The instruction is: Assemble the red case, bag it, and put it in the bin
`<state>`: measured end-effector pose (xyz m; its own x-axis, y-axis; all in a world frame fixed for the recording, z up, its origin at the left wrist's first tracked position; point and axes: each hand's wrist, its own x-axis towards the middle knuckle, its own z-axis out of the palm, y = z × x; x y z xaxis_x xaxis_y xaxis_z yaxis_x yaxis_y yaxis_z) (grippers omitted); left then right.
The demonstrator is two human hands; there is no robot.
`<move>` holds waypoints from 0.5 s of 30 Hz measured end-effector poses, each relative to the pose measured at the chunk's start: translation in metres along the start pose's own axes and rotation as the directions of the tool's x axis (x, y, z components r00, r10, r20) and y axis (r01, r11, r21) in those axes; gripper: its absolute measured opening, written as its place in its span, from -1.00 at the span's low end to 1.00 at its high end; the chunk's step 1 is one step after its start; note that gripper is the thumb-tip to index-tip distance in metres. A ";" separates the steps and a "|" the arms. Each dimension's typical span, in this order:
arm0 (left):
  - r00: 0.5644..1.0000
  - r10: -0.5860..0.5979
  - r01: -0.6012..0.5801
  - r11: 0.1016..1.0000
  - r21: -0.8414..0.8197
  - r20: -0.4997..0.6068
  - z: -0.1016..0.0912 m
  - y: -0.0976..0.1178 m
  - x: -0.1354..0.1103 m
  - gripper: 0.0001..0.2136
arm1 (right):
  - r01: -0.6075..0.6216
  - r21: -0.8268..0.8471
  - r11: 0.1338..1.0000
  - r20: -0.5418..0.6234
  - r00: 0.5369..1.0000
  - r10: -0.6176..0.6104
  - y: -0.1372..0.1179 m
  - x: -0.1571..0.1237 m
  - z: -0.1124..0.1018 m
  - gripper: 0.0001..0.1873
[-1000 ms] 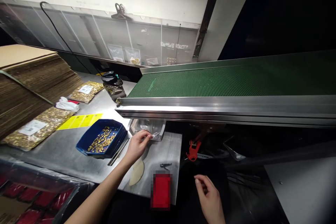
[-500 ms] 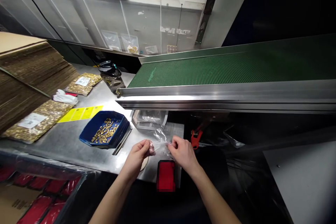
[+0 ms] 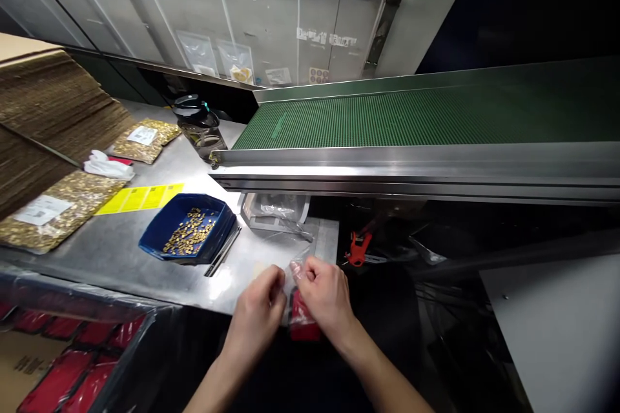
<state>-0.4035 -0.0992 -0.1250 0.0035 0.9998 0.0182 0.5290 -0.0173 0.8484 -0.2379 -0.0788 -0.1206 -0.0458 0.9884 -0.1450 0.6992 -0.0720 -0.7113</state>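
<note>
Film [image 3: 301, 257] at six o'clock, near red pouch [image 3: 305, 330]: right hand [image 3: 325, 293] pinches it; left hand [image 3: 259, 306] curled closed, contents unclear. Opening seemingly in hand; next calls for even spreading.

Counted two hands [image 3: 259, 310], one red case [image 3: 304, 330], one blue bin [image 3: 219, 235], two gold-filled bags [image 3: 82, 199], one bottle [image 3: 201, 128], one conveyor [image 3: 368, 121]. Carton [image 3: 22, 358] packs [image 3: 53, 382]: perhaps seven, frame edge cut some off.

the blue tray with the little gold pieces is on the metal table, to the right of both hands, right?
Not quite, the side is wrong: the head view shows the blue tray with the little gold pieces on the metal table, to the left of both the left hand and the right hand.
</note>
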 end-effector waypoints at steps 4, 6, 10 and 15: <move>0.986 -0.111 0.109 0.994 0.023 0.126 -0.013 -0.020 -0.030 -0.96 | 0.032 0.154 0.988 0.201 0.977 -0.063 0.014 0.001 -0.012 -0.70; 0.956 -0.242 0.255 0.965 -0.063 0.168 -0.028 -0.034 -0.041 -0.85 | 0.025 0.297 0.955 0.318 0.940 -0.124 0.036 -0.014 -0.023 -0.56; 0.848 -0.423 0.510 0.814 -0.277 0.320 -0.049 -0.056 -0.064 -0.59 | -0.293 0.365 0.884 0.441 0.891 0.113 0.089 -0.066 -0.026 -0.62; 0.834 -0.417 0.543 0.739 -0.399 0.362 -0.032 -0.064 -0.077 -0.53 | -0.708 0.451 0.544 0.694 0.661 0.286 0.106 -0.111 0.019 -0.40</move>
<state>-0.4651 -0.1758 -0.1636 0.0895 0.8430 -0.5304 0.0546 0.5276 0.8478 -0.1724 -0.1986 -0.1929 -0.3255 0.5399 -0.7762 0.0913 -0.7992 -0.5941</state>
